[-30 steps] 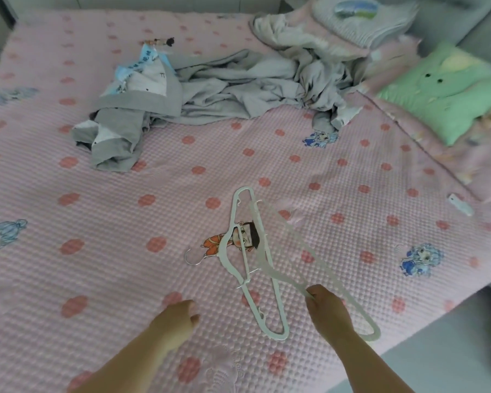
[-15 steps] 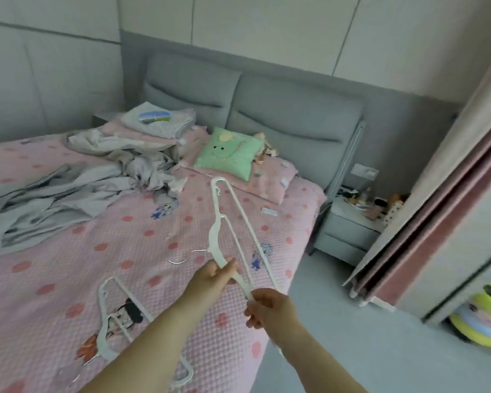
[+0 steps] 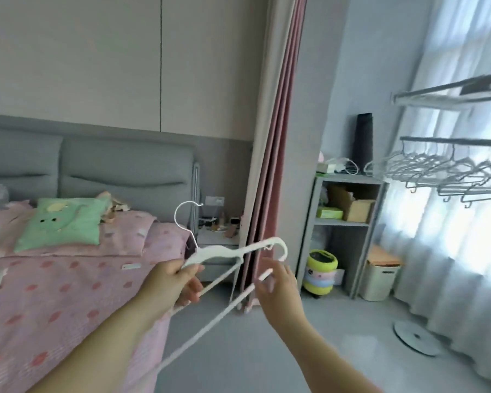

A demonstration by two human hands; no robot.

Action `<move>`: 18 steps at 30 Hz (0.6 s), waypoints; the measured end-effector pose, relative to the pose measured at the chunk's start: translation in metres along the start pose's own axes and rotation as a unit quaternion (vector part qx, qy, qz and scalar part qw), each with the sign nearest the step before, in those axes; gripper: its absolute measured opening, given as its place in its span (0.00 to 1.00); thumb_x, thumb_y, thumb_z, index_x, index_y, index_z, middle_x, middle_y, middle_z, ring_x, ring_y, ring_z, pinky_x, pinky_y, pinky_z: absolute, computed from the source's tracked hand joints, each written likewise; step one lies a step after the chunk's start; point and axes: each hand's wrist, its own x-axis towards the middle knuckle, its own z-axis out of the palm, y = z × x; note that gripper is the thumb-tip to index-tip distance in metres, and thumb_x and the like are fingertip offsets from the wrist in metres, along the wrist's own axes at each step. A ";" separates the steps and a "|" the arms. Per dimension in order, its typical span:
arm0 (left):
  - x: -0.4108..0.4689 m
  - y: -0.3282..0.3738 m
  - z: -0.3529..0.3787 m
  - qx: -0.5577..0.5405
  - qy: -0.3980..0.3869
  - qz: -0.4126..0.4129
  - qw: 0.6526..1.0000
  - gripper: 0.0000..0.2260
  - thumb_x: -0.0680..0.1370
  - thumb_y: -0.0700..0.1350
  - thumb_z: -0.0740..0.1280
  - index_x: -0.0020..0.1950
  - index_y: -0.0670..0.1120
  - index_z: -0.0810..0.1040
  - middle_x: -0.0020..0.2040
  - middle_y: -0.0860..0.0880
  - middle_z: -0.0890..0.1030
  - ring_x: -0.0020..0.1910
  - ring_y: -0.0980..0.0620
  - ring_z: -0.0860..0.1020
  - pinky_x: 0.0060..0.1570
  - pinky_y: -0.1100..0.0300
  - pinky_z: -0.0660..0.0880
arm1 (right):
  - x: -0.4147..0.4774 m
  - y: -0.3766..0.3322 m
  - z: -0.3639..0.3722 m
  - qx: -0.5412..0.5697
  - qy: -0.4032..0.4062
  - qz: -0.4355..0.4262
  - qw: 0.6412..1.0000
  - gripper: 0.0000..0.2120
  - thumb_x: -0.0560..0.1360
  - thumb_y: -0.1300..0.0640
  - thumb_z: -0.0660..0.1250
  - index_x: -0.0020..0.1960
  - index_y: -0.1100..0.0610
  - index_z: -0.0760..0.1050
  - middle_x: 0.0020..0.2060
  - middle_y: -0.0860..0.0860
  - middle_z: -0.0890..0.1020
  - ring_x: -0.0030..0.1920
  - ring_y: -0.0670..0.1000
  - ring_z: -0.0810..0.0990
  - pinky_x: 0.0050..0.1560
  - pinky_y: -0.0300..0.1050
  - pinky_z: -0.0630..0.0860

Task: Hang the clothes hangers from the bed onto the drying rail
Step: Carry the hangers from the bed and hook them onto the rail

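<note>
**One hanger in hand, the rail not yet reached**

The pink bed lies at left. Above its edge the left hand grips the white hanger by the neck, fingers curled round the plastic, hook pointing up. The right hand meets the lower bar; whether its fingers close on it I cannot tell. The drying rail is well apart at far right and carries other hangers. This looks like the carrying step. Next, the hook must be lifted over the rail.
</note>
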 end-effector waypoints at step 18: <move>-0.216 0.141 0.398 0.150 -0.411 0.193 0.878 0.12 0.80 0.44 0.59 0.39 0.42 0.74 0.22 0.53 0.75 0.20 0.60 0.73 0.22 0.69 0.67 | -0.226 0.158 -0.434 -0.340 0.129 0.108 0.925 0.12 0.78 0.53 0.58 0.59 0.51 0.73 0.57 0.47 0.78 0.61 0.49 0.72 0.53 0.41 0.68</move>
